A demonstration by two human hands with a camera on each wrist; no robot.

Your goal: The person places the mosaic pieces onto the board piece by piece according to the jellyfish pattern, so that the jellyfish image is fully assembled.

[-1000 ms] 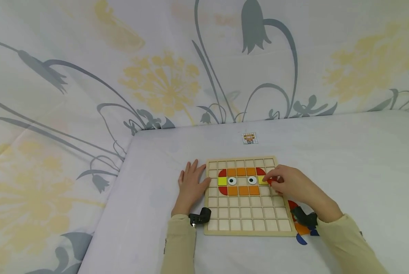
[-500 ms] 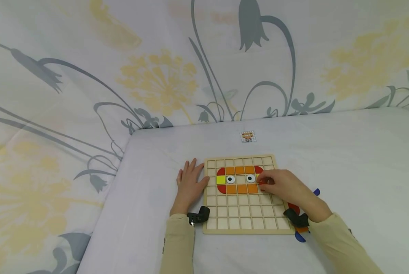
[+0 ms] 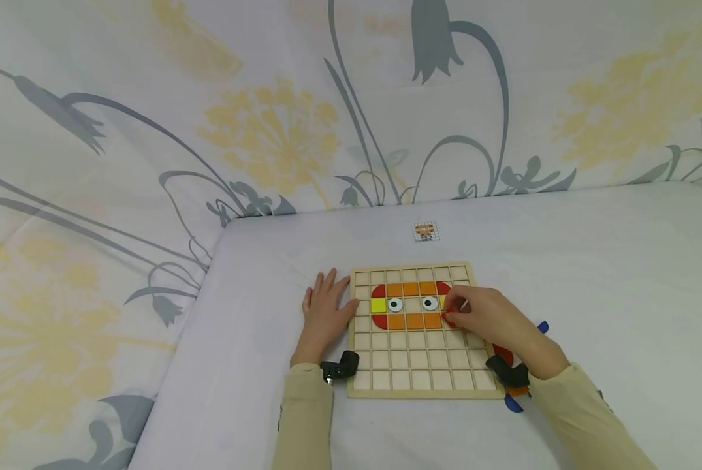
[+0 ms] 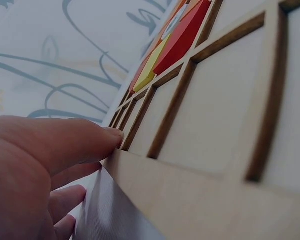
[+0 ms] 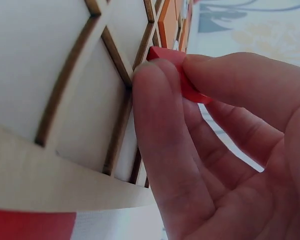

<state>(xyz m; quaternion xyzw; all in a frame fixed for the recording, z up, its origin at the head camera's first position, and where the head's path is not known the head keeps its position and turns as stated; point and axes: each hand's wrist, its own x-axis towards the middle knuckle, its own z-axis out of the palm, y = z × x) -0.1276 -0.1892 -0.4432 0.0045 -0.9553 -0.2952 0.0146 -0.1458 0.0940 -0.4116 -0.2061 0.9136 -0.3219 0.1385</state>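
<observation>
A red wooden tile, its outline partly hidden, is at the lower right corner of the coloured pattern, right of centre in the head view, pinched by the right hand. Tilted or wrongly turned, it could catch on a divider of the pale wooden grid board; a slipping fingertip might also nudge the neighbouring orange square tile. The left hand lies spread at the board's left edge, thumb touching the rim; if that touch is too light, a hard push might slide the board. White cloth covers the surface, a small printed card beyond the board. Grey-and-yellow floral fabric fills the frame's upper part.
</observation>
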